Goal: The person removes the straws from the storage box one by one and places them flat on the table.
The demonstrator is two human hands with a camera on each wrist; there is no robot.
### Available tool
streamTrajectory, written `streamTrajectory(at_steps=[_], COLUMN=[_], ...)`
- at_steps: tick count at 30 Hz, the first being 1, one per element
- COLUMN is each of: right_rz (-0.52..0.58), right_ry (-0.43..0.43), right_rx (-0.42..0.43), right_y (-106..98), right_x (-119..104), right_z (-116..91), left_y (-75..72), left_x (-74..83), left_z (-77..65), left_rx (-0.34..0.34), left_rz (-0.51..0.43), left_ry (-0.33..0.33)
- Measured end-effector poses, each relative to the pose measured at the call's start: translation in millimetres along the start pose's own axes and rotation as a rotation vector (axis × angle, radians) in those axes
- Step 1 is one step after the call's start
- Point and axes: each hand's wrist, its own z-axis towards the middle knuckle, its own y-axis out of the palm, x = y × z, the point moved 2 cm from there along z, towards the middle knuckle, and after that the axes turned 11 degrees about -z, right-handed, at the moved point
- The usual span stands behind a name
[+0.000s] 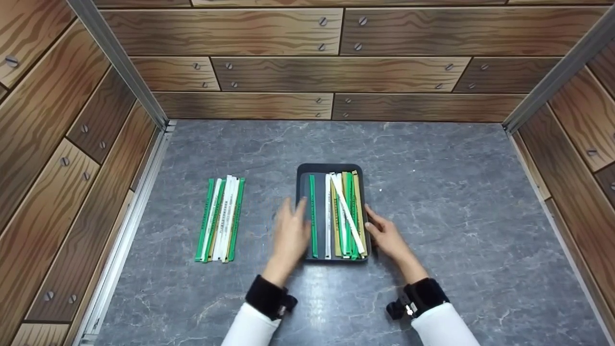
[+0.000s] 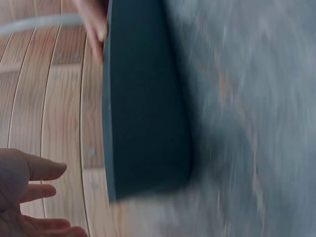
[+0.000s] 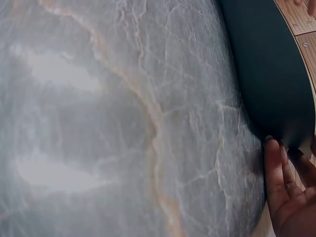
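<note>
We see a dark tray (image 1: 321, 216) in the middle of the grey table (image 1: 456, 192), its long axis running near to far, and its short ends facing us and the plank wall (image 1: 278, 74). Inside, at the left, 1 green strip (image 1: 313, 216) lies nearly parallel to the tray's long sides; to its right, 1 white strip (image 1: 328, 216) points the same way, touching or just beside a mixed heap of green, white and tan strips along the right half. Across that heap, 1 slanting white strip (image 1: 346, 211) has its far end to the left and its near end to the right. Our left hand (image 1: 289, 233) is at the tray's left side, blurred from above; the left wrist view shows its fingers wide, holding nothing, clear of the tray wall. Our right hand (image 1: 390, 238) touches the tray's right side, its fingertips resting on the outer wall, with the fingers fairly straight and little spread. On the table well to the left lies a bundle of strips (image 1: 223, 218), green, white and tan, pointing near to far with the far ends leaning slightly right. We wear black wristbands (image 1: 264, 295) over white sleeves (image 1: 252, 327).
</note>
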Motion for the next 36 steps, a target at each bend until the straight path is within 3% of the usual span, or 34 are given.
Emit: streamTrajectory(at_steps=[4,9,12,23,29,36], right_rz=[0.001,-0.008,-0.008,0.025,0.02,0.022], right_ry=[0.004,0.017,0.015,0.008,0.017,0.023], right_rx=[0.0,-0.011,-0.015,-0.034,-0.034,-0.045], right_y=[0,0,-1,0,0,0], right_x=[0,0,1,4,3,2], right_z=[0,0,-1,1,0,0], left_y=[21.6,41.1,48.0,60.8,62.6,65.1], left_x=[7.9,5.4,3.5,4.1,6.0,5.9], left_z=[-1.5,0.4,2.6,5.7,5.8,4.5], left_rx=[-0.074,-0.132,-0.159,-0.239,-0.187,-0.115], left_rz=[0.03,0.133,0.209,0.424,0.432,0.448], left_ry=[0.014,-0.03,-0.053,-0.007,0.025,0.016])
